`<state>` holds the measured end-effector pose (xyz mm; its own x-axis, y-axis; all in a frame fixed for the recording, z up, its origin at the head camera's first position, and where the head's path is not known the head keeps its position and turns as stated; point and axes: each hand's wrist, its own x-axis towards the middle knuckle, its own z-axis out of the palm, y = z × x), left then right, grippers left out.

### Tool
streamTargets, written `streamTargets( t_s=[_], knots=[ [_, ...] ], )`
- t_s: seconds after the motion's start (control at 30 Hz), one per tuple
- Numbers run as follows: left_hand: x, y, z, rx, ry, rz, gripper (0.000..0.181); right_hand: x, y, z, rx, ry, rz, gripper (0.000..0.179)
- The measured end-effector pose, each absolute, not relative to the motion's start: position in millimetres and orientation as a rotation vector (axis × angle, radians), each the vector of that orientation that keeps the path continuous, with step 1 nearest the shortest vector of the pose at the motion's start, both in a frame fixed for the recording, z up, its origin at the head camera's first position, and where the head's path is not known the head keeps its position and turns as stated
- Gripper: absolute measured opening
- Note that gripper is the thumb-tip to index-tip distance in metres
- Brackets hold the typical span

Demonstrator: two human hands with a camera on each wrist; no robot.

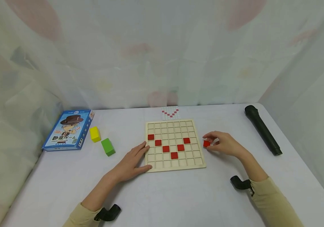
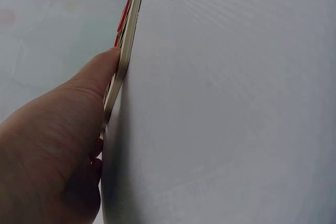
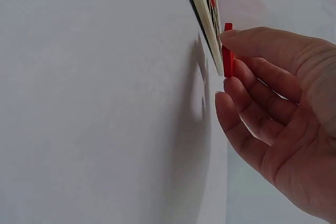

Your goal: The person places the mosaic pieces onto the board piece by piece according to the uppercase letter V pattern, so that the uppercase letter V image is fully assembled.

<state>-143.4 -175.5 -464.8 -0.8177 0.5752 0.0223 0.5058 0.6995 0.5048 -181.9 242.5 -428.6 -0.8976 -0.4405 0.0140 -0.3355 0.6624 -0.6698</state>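
A pale wooden grid board point(image 1: 190, 162) lies on the table, with several red square tiles point(image 1: 174, 155) set in its cells in a V shape. My left hand point(image 1: 130, 162) rests at the board's left edge, fingers spread, thumb point(image 2: 100, 69) and fingertips over the rim. Just off the right edge, my right hand point(image 1: 224, 144) pinches one red tile point(image 3: 228, 51) between thumb and fingers. In the right wrist view that tile stands on edge to the camera, close beside the board's rim. Behind the board lies a small card point(image 1: 170, 113) printed with a red V on a grid.
To the left are a blue game box point(image 1: 68, 130), a yellow block point(image 1: 95, 134) and a green block point(image 1: 108, 147). A long black microphone-shaped object point(image 1: 264, 130) lies at the right. Patterned curtains point(image 1: 162, 56) hang behind the white table point(image 1: 179, 198).
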Motion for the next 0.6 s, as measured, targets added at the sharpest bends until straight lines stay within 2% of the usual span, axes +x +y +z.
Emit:
streamTargets(
  t_s=[0.6],
  knots=[
    [-143,-176,-466,0.915,2.780,0.783,0.082,-220,214,-430,-0.637,2.701,-1.068,0.039]
  ],
)
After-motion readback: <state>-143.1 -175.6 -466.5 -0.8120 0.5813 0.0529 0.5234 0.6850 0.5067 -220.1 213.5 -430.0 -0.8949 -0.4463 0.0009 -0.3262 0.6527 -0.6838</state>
